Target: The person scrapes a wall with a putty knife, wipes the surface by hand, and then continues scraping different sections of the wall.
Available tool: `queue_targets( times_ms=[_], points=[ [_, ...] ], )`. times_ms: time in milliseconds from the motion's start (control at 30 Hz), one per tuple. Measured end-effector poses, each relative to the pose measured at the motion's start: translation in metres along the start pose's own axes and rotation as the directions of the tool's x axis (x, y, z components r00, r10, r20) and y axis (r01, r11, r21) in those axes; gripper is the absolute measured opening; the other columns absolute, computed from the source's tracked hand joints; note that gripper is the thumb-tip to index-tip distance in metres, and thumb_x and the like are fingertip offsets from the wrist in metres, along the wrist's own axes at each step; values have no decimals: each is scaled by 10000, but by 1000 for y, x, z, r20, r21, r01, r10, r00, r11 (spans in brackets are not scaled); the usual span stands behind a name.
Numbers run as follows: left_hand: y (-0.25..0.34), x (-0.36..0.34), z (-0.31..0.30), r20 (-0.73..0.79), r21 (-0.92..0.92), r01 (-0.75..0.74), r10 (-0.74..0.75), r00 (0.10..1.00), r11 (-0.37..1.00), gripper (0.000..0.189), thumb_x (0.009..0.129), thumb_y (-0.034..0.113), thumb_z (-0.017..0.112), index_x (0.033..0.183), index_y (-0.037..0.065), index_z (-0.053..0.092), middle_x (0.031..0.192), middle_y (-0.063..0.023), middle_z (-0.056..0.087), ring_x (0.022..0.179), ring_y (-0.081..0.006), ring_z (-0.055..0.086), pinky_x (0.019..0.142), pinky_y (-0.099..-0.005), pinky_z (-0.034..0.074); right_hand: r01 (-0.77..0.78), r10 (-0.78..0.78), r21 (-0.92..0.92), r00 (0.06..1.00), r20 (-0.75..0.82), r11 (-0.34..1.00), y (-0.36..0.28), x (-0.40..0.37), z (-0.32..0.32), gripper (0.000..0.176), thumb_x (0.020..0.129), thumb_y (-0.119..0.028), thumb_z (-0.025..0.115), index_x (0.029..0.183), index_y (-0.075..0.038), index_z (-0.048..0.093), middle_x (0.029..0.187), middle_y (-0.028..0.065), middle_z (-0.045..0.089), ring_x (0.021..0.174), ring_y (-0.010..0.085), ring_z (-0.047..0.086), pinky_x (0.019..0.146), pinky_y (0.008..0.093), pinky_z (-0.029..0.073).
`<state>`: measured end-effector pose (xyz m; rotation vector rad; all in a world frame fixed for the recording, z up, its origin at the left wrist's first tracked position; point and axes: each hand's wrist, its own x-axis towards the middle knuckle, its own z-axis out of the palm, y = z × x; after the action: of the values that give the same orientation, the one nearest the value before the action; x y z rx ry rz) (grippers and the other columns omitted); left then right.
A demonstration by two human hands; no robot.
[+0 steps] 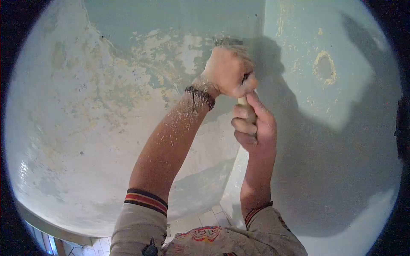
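My left hand (230,70) is raised against the wall near its corner, fingers closed round the upper part of a tool. Just below it, my right hand (258,126) wraps round the tool's pale handle (243,101). A dark, flat edge of the tool (228,41) shows above my left knuckles, close to the wall; the rest is hidden by my hand. Pale flakes lie on my left forearm and round the dark bracelet (200,97).
Green paint is partly gone from the left wall (106,94), leaving whitish patches. The right wall (316,102) has a rough-edged oval patch (325,68) and shadows. Floor tiles (215,217) show below, with a window (49,244) at lower left.
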<state>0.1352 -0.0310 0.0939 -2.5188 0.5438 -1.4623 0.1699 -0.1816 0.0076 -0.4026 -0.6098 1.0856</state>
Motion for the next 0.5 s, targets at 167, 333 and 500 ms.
queue_targets(
  times_ms=[167, 333, 500],
  points=[
    [10, -30, 29, -71, -32, -78, 76, 995, 996, 230, 606, 277, 587, 587, 57, 525, 617, -109, 515, 646, -339, 570, 625, -426, 505, -27, 27, 32, 1000, -11, 999, 24, -10, -33, 177, 1017, -323, 413, 1099, -204, 515, 655, -29, 481, 383, 19, 342, 273, 161, 252],
    [4, -21, 22, -161, -20, -150, 144, 976, 989, 248, 622, 296, 577, 539, 63, 557, 620, -137, 556, 632, -334, 579, 573, -424, 475, -19, 17, -53, 1000, -22, 998, 10, -5, -27, 187, 977, -321, 499, 1102, -184, 522, 620, -54, 435, 376, 23, 313, 292, 176, 233],
    [3, -7, 2, 109, 109, 84, -96, 989, 991, 233, 643, 291, 559, 543, 80, 547, 613, -117, 533, 714, -321, 604, 635, -428, 495, -7, 7, -163, 1000, 1, 987, -5, 4, -6, 209, 968, -345, 514, 1103, -186, 512, 637, -60, 432, 378, 26, 315, 297, 177, 228]
  ],
)
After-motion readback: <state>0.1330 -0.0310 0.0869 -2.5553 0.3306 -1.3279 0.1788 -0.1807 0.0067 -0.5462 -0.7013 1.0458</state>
